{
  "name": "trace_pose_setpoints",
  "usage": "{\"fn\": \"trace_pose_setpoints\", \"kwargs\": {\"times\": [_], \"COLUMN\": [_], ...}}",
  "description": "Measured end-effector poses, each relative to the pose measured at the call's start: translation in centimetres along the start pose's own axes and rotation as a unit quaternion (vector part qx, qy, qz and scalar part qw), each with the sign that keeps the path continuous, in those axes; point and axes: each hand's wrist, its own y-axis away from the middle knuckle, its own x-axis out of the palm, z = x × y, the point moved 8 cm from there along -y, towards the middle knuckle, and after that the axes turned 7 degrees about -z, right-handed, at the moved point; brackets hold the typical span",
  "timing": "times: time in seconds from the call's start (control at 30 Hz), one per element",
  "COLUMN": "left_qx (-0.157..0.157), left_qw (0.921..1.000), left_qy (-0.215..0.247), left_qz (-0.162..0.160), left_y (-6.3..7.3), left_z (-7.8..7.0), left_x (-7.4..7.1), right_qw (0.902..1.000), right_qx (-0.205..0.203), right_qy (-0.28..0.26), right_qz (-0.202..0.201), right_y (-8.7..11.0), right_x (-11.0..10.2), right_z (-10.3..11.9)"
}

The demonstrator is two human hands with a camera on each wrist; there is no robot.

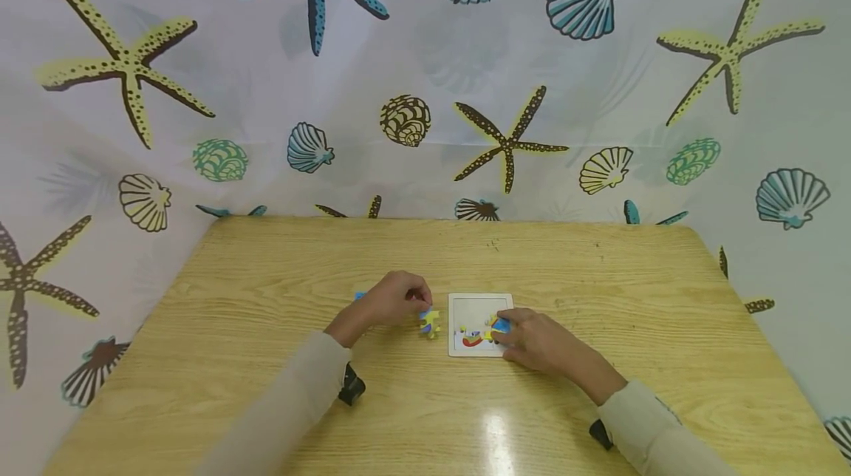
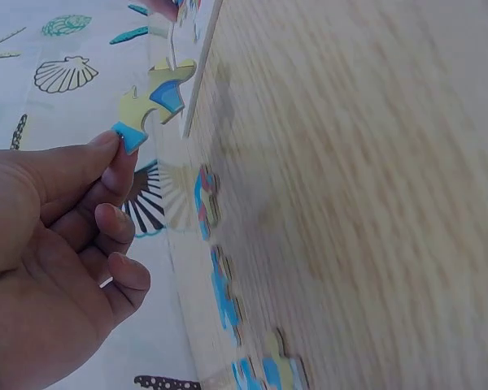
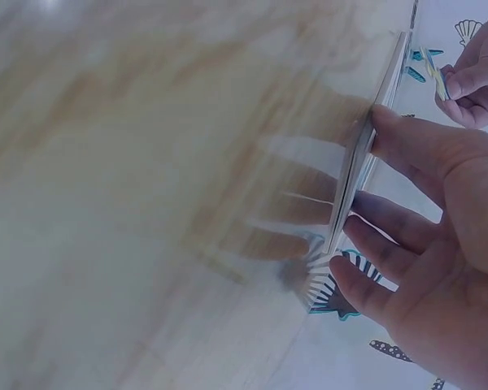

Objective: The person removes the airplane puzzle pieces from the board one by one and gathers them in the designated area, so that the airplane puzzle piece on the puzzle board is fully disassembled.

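Note:
My left hand [image 1: 397,298] pinches a yellow and blue jigsaw piece [image 1: 430,323] between thumb and index finger, just left of the white puzzle tray [image 1: 451,328]. In the left wrist view, that jigsaw piece [image 2: 137,112] sticks out past the fingertips, and the other fingers curl loosely. My right hand [image 1: 541,341] rests at the tray's right side, fingertips touching the tray and the blue and yellow pieces [image 1: 501,326] in its lower right. A red and yellow printed part [image 1: 472,339] shows along the tray's bottom. My right fingers partly hide the pieces there.
Several loose jigsaw pieces lie on the wooden table [image 1: 425,417]; one blue piece [image 1: 360,296] peeks out behind my left wrist. The left wrist view shows more, among them a blue piece [image 2: 224,296]. A cloth with shells and starfish [image 1: 359,188] hangs behind the table.

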Motion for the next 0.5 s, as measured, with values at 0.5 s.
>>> {"fn": "trace_pose_setpoints", "kwargs": {"times": [0.5], "left_qx": [-0.011], "left_qw": [0.9997], "left_qy": [0.011], "left_qz": [0.018], "left_y": [1.6], "left_z": [3.2], "left_x": [-2.4], "right_qw": [0.9999], "right_qx": [0.006], "right_qy": [0.002], "right_qz": [0.016], "right_y": [0.0], "right_x": [-0.2], "right_z": [0.2]}}
